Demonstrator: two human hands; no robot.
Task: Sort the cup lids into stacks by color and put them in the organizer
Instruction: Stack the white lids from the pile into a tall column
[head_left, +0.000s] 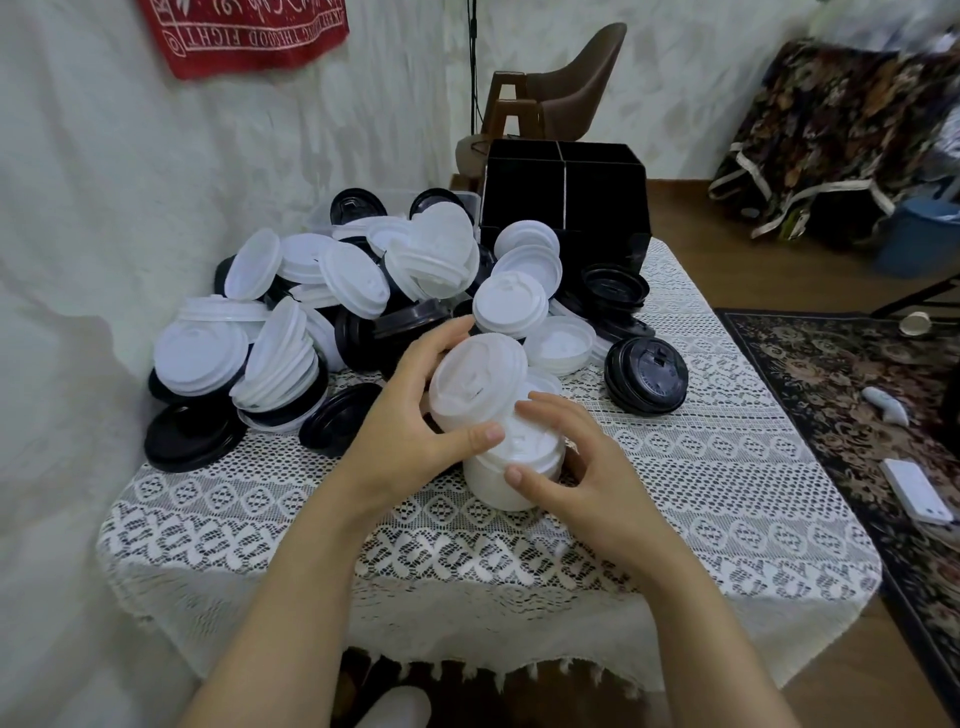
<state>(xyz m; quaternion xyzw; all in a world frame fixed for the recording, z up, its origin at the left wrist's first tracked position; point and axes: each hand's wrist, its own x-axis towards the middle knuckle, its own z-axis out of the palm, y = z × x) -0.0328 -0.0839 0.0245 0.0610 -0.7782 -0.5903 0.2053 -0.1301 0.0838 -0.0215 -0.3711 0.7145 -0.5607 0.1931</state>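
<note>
A big heap of white lids (291, 332) and black lids (197, 441) covers the far left of the table. A black organizer (563, 192) with divided compartments stands behind the heap. At the table's middle, my left hand (410, 415) grips a tilted white lid (475, 376) by its rim. Under that lid stands a short stack of white lids (511, 467), which my right hand (571, 462) holds from the right with curled fingers and thumb.
A lace tablecloth (675, 493) covers the table. A lone black lid (647, 375) leans at the right of the heap. Right of the table lie a patterned rug (831, 384), a white phone (917, 491) and a small white object (885, 405). A brown chair (576, 83) stands behind.
</note>
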